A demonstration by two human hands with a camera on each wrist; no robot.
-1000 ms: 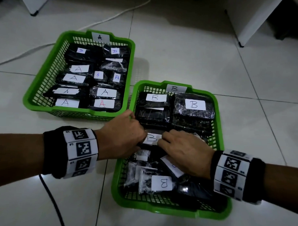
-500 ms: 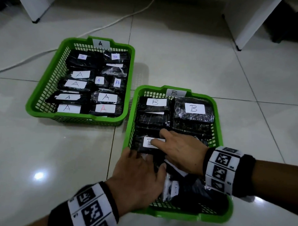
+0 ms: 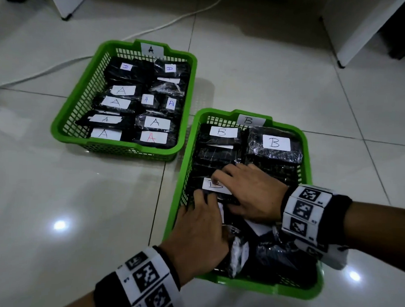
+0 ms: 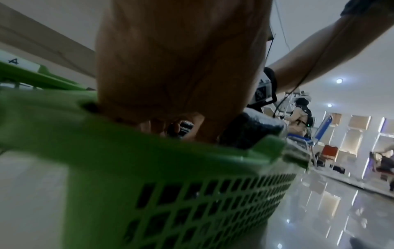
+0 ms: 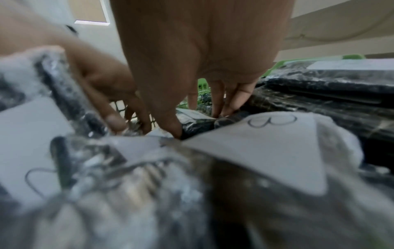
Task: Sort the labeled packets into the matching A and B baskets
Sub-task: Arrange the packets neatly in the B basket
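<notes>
Two green baskets stand on the tiled floor. The A basket (image 3: 58,128) at the upper left holds several black packets labelled A. The B basket (image 3: 307,154) to the right of it and nearer me holds several labelled B. Both hands are inside the B basket, around one B packet (image 3: 211,185) in its left middle. My right hand (image 3: 244,191) pinches it, fingers on the far edge and thumb on the near edge. The right wrist view shows that hand (image 5: 198,50) on the packet (image 5: 198,124). My left hand (image 3: 199,227) curls its fingers down onto the packet's near left corner.
A white cable (image 3: 169,23) runs along the floor behind the A basket. White furniture legs stand at the back left (image 3: 65,8) and back right (image 3: 362,33). Bare tiles lie to the left of the B basket. Far off, a person (image 4: 300,114) and chairs show in the left wrist view.
My left hand has come round from the basket's left rim to its near side and reached into it. My right hand stays on the B packet, its fingers now further over the label.
</notes>
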